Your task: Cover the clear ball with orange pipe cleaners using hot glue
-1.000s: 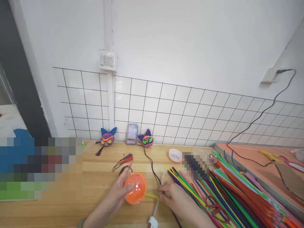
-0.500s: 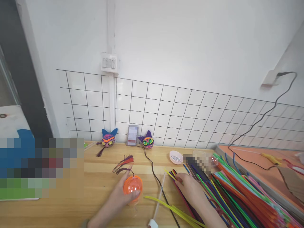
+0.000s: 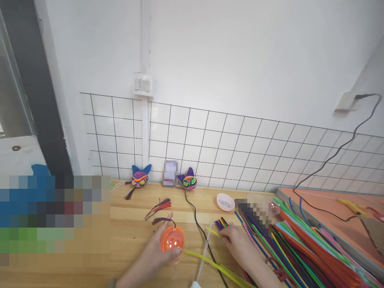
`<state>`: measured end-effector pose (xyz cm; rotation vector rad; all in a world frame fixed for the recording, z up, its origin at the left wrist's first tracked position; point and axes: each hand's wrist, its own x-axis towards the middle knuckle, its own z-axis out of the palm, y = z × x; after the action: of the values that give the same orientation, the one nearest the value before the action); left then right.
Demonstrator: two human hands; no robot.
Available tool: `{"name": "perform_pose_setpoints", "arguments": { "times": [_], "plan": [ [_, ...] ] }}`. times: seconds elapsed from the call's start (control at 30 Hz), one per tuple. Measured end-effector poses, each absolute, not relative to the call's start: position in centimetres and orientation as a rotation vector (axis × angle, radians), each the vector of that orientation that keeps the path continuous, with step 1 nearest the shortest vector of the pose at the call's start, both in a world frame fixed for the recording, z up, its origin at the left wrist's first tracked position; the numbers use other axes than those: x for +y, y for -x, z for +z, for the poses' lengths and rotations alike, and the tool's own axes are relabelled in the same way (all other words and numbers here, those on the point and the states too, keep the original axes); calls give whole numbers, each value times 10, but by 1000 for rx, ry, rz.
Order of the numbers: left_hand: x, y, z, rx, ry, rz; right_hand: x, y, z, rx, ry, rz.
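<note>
Your right hand (image 3: 235,240) has moved to colourful fuzzy stems (image 3: 222,222), grip unclear; left hand (image 3: 157,252) clasps orange plastic ball (image 3: 173,239). Wooden table (image 3: 129,224), white wall (image 3: 240,52).

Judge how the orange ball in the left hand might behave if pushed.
The orange ball would probably roll, being rounded. Its glossy highlights suggest a smooth, perhaps slippery surface. The dark tassel at its top looks thin and stringy, so might trail floppily.
</note>
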<state>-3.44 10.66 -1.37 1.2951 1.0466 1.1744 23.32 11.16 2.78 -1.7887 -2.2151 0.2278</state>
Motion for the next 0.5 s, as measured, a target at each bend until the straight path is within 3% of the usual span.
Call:
{"name": "perform_pose_setpoints", "arguments": {
  "times": [0.5],
  "plan": [
    [117, 43, -23, 1106, -1253, 1061, 109, -226, 41, -2040, 1431, 251]
  ]
}}
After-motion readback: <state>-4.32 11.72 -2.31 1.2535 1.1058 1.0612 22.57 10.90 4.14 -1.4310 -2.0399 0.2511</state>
